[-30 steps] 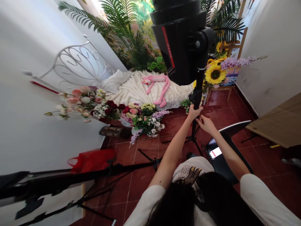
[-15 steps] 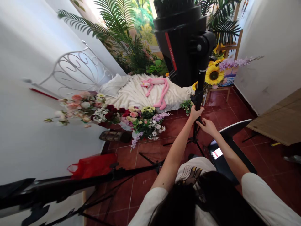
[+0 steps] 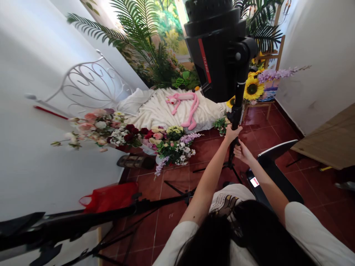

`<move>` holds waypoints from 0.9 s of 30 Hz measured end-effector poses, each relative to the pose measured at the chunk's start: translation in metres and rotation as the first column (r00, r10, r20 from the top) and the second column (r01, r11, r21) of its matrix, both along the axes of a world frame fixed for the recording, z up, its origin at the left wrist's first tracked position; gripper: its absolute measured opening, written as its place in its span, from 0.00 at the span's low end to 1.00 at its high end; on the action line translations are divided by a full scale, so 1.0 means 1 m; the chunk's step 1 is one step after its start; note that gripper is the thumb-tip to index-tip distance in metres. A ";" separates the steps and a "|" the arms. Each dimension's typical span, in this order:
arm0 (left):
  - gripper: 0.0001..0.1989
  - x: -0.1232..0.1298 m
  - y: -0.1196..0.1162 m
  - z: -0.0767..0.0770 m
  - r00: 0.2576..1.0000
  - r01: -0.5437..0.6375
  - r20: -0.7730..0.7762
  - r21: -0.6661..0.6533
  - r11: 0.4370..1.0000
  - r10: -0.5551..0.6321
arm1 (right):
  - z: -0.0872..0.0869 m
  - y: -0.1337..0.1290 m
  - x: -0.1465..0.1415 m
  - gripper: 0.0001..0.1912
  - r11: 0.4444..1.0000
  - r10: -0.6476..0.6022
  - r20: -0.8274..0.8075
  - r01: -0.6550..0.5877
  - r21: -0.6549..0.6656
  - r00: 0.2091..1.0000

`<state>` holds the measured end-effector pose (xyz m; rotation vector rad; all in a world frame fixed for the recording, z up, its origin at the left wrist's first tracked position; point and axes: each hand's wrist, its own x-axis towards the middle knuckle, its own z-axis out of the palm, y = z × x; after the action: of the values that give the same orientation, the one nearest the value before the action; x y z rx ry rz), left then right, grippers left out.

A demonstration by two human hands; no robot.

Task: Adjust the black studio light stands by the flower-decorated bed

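black studio light (image 3: 217, 55), "zheyu" lettering on its red stripe (image 3: 204, 61).

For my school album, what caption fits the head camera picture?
Left hand and right hand on a slim black light stand, near a long-limbed pink plush toy.

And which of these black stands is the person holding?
The upright stand carrying the big black lamp: the left hand grips its pole, the right hand is just below. No hand touches the other stand, lower left.
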<state>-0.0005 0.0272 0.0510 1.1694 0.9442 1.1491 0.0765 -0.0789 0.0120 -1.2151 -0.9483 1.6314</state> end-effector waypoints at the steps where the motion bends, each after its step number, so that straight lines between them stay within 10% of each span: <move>1: 0.21 0.000 0.000 0.000 1.000 -0.001 -0.004 -0.003 1.000 0.001 | -0.001 -0.001 0.003 0.36 0.998 -0.052 0.126 0.049 0.028 0.991; 9: 0.19 0.000 -0.001 -0.002 0.999 0.018 0.038 0.001 1.000 -0.018 | 0.005 0.001 0.014 0.29 0.884 -0.404 0.676 0.072 0.462 0.616; 20: 0.22 0.001 0.003 -0.008 0.999 0.029 0.033 0.064 0.998 -0.031 | 0.033 0.011 0.015 0.31 0.974 -0.143 0.946 -0.130 0.187 0.292; 24: 0.21 0.000 0.004 -0.009 0.999 0.029 0.030 0.076 0.997 -0.032 | 0.032 0.017 0.020 0.32 0.974 -0.052 0.935 -0.190 0.125 0.350; 27: 0.22 0.000 0.004 -0.009 0.998 0.048 0.036 0.080 0.996 -0.051 | 0.023 0.023 0.023 0.36 0.974 0.019 0.791 -0.189 0.123 0.612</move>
<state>-0.0007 0.0310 0.0424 1.2238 0.8432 1.1741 0.0999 -0.0563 0.0349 -1.8077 -1.7087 0.9894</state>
